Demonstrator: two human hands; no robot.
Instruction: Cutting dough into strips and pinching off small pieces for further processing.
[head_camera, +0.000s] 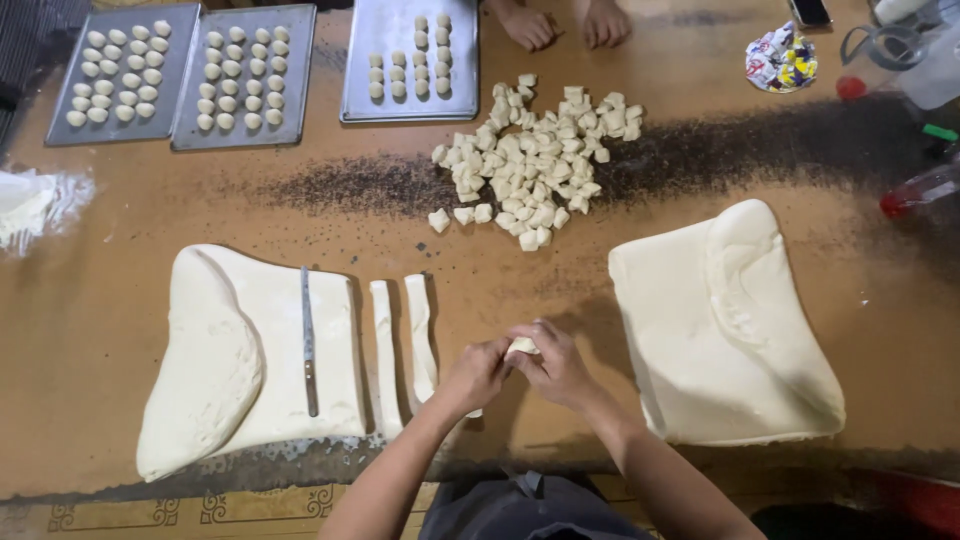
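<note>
Both our hands — left hand (478, 373), right hand (552, 362) — pinch one dough piece (521, 346) near the worktop's (520, 280) front edge, grip closed on it for shaping.

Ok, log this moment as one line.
left hand + right hand: pinching dough piece | knife: on dough slab | cut pile: ahead

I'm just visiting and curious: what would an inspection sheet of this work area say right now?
Surface: brown table, dusted with flour in places.
Job's things: left hand and right hand pinch a small dough piece; dough strips lie beside a dough slab with a knife on it; second dough slab; pile of cut pieces.
Clutter: crumpled wrapper, plastic containers.
Grippers: both hands closed on the dough piece.
Cables: nothing seen.
Surroundings: three trays of dough balls; another person's hands.
</note>
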